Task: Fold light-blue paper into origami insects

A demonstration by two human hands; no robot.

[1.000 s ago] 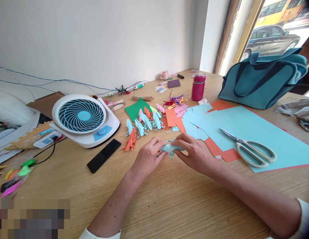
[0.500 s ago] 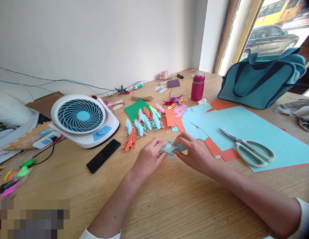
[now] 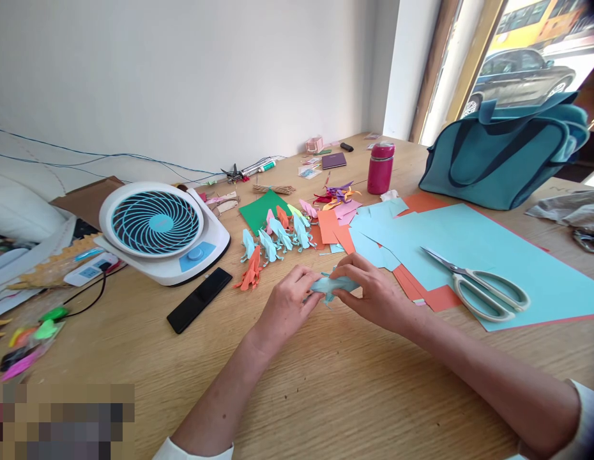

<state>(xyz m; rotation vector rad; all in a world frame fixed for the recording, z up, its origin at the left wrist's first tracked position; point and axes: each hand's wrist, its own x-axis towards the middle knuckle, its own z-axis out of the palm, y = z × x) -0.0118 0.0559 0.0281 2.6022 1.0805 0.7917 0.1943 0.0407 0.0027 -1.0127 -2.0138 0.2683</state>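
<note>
Between my two hands, just above the wooden table, is a light blue folded paper figure point(image 3: 329, 285) with thin curled strips hanging from it. My left hand point(image 3: 293, 295) pinches its left end between thumb and fingers. At the other end, my right hand point(image 3: 368, 287) grips it the same way, and the fingers cover part of the paper. Beyond my hands stand several similar light blue paper figures point(image 3: 269, 246), with an orange paper figure point(image 3: 251, 269) in front of them, close to my left hand.
White scissors point(image 3: 488, 291) lie on a large light blue sheet point(image 3: 531, 268) at right, beside orange paper pieces point(image 3: 443, 298). A fan point(image 3: 215, 236) and black phone point(image 3: 199, 300) are at left. Farther back stand a magenta flask point(image 3: 380, 172) and teal bag point(image 3: 508, 166).
Both hands stay in nearly the same place with the blue paper figure between them. Only a very slight shift of the fingers and the view shows.
</note>
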